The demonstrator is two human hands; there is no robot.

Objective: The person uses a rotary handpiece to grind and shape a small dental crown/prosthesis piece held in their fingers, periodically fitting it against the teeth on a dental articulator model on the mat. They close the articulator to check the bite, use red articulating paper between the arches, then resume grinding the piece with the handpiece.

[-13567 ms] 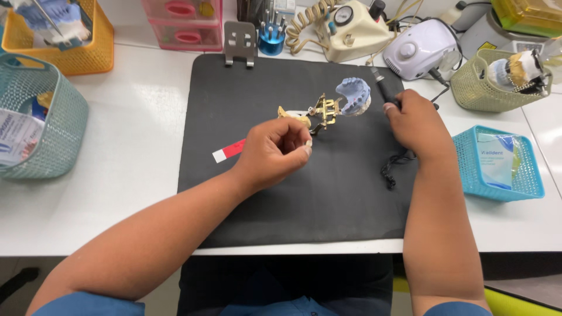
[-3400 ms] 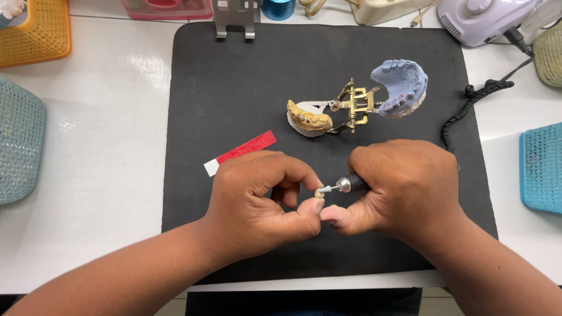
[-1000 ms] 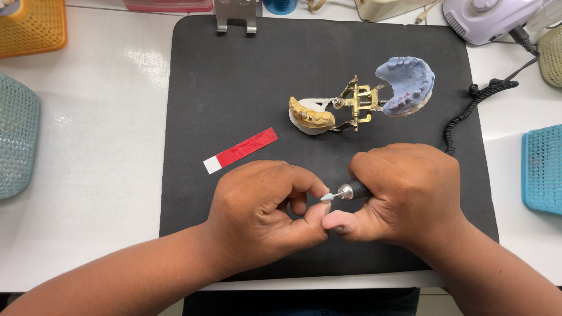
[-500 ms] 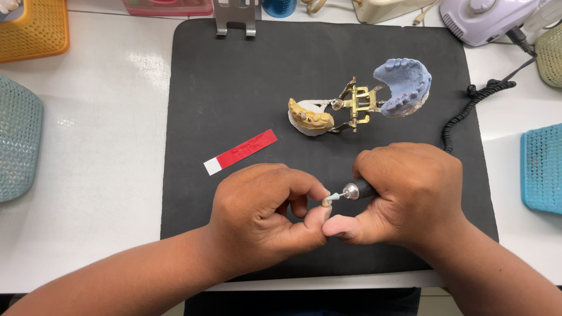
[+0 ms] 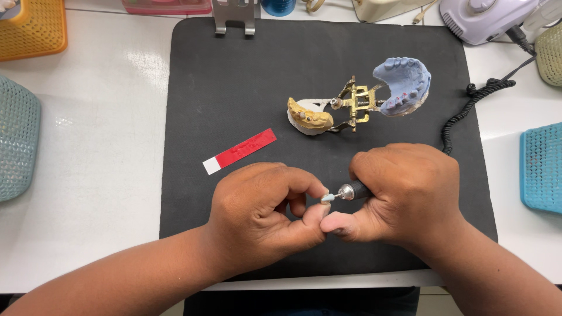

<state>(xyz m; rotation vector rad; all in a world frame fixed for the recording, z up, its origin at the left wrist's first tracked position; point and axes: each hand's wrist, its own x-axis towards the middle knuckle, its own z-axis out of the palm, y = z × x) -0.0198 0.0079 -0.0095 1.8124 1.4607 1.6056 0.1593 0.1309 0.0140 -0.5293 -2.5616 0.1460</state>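
Hands: both sit low on the black mat [image 5: 234, 76], pretty much knuckle to knuckle, thumbs touching in the middle.
Right hand [image 5: 404, 196]: fingers wrapped tight round a rotary handpiece [image 5: 351, 191]; only the silver nose and a bit of dark barrel poke out on the left side of the fist.
Handpiece tip: a small pale burr [image 5: 327, 198] sticks out toward the other hand, right at its fingertips.
Left hand [image 5: 260, 213]: curled closed, thumb and forefinger pinched together at the burr. Whatever it's pinching is too small or hidden, can't tell what it is.
Dental model [image 5: 357, 102]: further up the mat, well apart from the hands. It's a brass hinged articulator lying opened out, with a yellow cast on the left end and a blue cast on the right end.
Red strip [image 5: 240, 150]: thin red strip with a white end, lying diagonally on the mat, up and left of the left hand, not touching it.
Coiled cord [image 5: 468, 114]: black, runs down the right edge of the mat toward the right hand.
Desk [image 5: 99, 117]: white, mat sits on top of it.
Edges of view: teal basket [image 5: 17, 146] on the left, orange basket [image 5: 32, 26] top left, blue basket [image 5: 541, 167] on the right, lilac motor unit [image 5: 483, 17] top right, metal stand [image 5: 235, 16] at the mat's top edge.
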